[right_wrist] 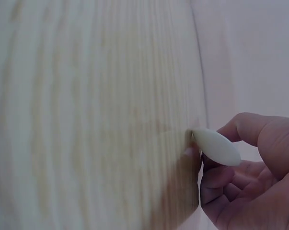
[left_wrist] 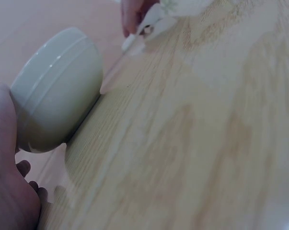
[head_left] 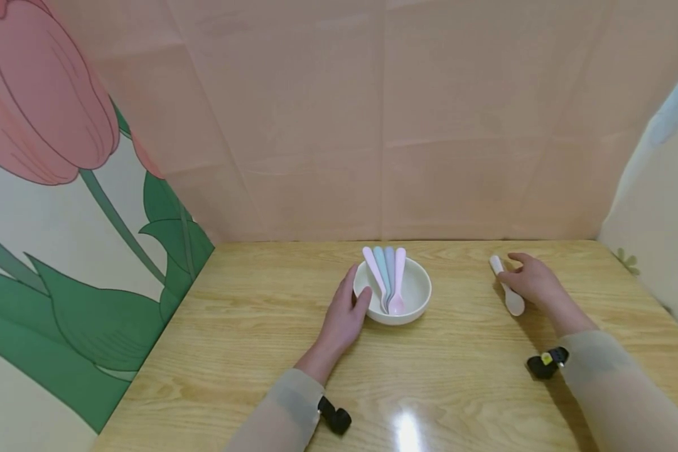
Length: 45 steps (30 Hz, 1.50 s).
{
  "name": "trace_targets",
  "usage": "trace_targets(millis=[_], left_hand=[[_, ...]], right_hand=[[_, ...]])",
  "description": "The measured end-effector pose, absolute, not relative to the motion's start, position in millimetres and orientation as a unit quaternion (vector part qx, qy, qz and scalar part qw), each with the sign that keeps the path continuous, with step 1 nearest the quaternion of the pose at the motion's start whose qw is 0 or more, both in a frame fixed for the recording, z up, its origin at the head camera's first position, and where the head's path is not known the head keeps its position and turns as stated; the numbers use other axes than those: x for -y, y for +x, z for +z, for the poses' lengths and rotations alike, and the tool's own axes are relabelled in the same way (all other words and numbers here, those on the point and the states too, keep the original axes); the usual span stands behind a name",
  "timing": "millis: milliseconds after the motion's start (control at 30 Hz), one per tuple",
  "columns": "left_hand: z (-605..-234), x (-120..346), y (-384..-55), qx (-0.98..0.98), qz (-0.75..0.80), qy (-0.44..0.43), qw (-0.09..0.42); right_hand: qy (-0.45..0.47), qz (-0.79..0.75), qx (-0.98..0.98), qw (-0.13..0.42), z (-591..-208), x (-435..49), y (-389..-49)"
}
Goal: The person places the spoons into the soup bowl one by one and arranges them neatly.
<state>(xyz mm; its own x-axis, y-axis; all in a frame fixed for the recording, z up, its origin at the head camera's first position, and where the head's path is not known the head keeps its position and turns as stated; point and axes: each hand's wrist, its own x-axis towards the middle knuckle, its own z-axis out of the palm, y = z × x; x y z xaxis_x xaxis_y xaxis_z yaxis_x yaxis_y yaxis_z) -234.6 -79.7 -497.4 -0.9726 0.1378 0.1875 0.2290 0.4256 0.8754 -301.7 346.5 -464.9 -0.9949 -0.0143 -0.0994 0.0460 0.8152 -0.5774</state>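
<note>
A white bowl [head_left: 420, 300] stands upright on the wooden table, with several pastel spoons [head_left: 396, 304] in pink, blue-green and lavender leaning inside it, handles towards the back. My left hand [head_left: 339, 321] holds the bowl's left side, thumb at the near rim and fingers around the outer wall. Off to the right, my right hand [head_left: 533, 282] pinches a pale whitish spoon [head_left: 515, 304] near the middle of its handle. This spoon's rounded end points towards me. In the right wrist view the thumb and fingers close around the spoon [right_wrist: 218, 147]; its handle is mostly hidden.
A wood-grain table [head_left: 452, 376] carries everything. Behind it hangs a plain pinkish cloth [head_left: 373, 125]. A tulip-printed panel [head_left: 51, 207] borders the left, and a pale panel [head_left: 663, 232] the right. Both sleeves have small black devices [head_left: 544, 364] at the wrists.
</note>
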Motion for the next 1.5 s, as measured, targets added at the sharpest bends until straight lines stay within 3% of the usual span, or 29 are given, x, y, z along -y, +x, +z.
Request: trace_targets(millis=[1500], left_hand=[[-499.4, 79.9, -236.4, 0.85, -0.515, -0.1, 0.041]], right_hand=[[-0.048, -0.499, -0.865, -0.028, -430.5, -280.5, -291.2]])
